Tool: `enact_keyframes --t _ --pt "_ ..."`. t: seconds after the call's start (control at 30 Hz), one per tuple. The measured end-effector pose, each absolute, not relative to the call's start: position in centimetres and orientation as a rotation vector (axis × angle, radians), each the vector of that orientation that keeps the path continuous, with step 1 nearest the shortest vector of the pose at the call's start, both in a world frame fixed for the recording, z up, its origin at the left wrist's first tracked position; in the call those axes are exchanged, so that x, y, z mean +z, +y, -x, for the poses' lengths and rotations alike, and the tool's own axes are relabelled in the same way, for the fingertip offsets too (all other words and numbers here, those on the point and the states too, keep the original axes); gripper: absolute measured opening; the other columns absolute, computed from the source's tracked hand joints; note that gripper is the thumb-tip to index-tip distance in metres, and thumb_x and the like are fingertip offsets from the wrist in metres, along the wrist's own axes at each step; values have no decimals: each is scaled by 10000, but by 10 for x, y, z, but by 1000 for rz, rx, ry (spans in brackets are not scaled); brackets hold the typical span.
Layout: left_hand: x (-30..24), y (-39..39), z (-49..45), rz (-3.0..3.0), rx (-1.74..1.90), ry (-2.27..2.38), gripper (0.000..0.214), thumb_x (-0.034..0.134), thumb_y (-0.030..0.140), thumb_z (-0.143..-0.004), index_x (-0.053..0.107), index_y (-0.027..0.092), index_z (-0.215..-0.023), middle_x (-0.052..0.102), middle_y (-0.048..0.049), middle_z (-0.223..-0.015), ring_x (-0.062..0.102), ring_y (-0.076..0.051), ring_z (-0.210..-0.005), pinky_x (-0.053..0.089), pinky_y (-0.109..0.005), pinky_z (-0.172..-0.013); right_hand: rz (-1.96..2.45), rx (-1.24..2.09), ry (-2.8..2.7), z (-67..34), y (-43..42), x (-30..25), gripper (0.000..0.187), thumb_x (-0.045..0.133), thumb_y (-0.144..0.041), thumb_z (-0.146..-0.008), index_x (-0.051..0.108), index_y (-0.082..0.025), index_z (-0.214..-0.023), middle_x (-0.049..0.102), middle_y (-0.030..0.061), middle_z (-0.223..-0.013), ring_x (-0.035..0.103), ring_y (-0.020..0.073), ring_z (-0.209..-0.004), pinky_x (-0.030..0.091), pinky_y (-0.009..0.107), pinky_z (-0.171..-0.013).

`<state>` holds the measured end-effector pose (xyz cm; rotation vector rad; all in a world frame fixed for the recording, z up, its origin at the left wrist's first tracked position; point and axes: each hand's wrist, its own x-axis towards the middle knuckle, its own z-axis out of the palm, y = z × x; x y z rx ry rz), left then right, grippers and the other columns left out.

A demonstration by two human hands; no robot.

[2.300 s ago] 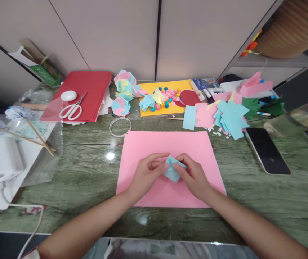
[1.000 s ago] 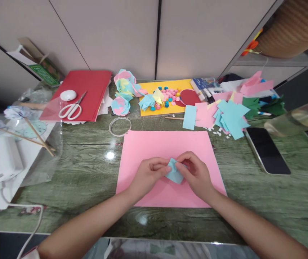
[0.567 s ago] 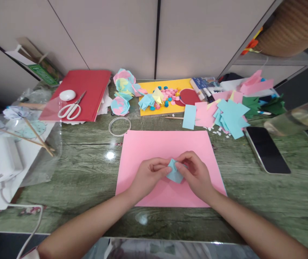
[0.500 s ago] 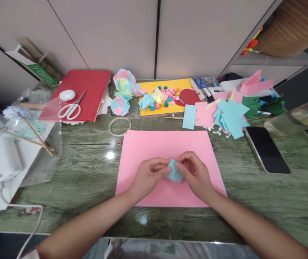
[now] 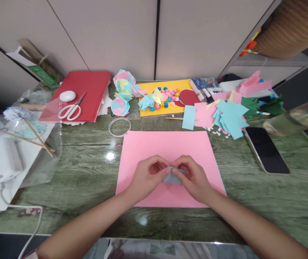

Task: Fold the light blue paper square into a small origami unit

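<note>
A small folded piece of light blue paper (image 5: 173,178) is pinched between both hands, above a pink sheet (image 5: 164,144) on the table. My left hand (image 5: 150,176) grips its left side between thumb and fingers. On the right side, my right hand (image 5: 194,176) pinches it the same way, its thumb pressing on the near face. The fingertips of the two hands almost meet along the paper's upper edge. Part of the paper is hidden behind the thumbs and fingers.
Behind the pink sheet lie a bangle (image 5: 119,127), folded paper balls (image 5: 124,86), a yellow sheet (image 5: 145,110) with small beads, and blue paper pieces (image 5: 232,115). Scissors (image 5: 71,109) rest on red paper (image 5: 89,82). A phone (image 5: 267,149) lies right, a white power strip (image 5: 1,160) left.
The blue paper has tilted, so its pointed top no longer shows and its upper edge looks flatter. Both hands have drawn closer together over it.
</note>
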<state>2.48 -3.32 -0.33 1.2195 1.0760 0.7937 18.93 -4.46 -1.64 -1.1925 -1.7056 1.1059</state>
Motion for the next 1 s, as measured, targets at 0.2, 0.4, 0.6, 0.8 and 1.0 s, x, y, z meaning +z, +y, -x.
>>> enact_keyframes --t 0.2,0.4,0.6,0.8,1.0 --pt "-7 -27 -24 -1011 819 1030 193 617 308 -687 626 125 -746 635 -55 -745 564 -149 -696 426 -246 -635 1209 1235 -1558 -191 -39 -18 154 526 -284 -778 450 -221 -895 496 15 -794 505 139 -731 429 261 -616" --pt "-9 -24 -24 -803 860 1023 175 645 292 -659 616 126 -707 608 -12 -642 536 -101 -570 425 -221 -574 1238 1408 -1537 -196 -29 -13 158 468 -349 -806 498 -195 -793 476 -11 -682 453 112 -610 356 218 -512" --pt "-9 -25 -25 -780 838 1006 179 644 283 -662 614 116 -717 610 -20 -651 540 -94 -555 439 -209 -553 1300 1417 -1600 -195 -31 -11 213 513 -354 -771 484 -173 -663 452 -26 -609 423 103 -574 338 210 -509" --pt "-10 -25 -24 -794 837 1025 194 638 293 -666 610 108 -714 613 -37 -672 547 -104 -567 456 -220 -571 1370 1327 -1643 -194 -32 -16 237 505 -368 -770 459 -176 -639 436 -24 -585 421 109 -560 337 217 -503" --pt "-10 -25 -25 -819 841 1057 210 634 314 -666 608 112 -718 614 -38 -661 555 -116 -574 462 -234 -577 1391 1227 -1709 -195 -32 -20 220 500 -343 -778 466 -176 -637 443 -21 -585 412 108 -557 332 221 -495"
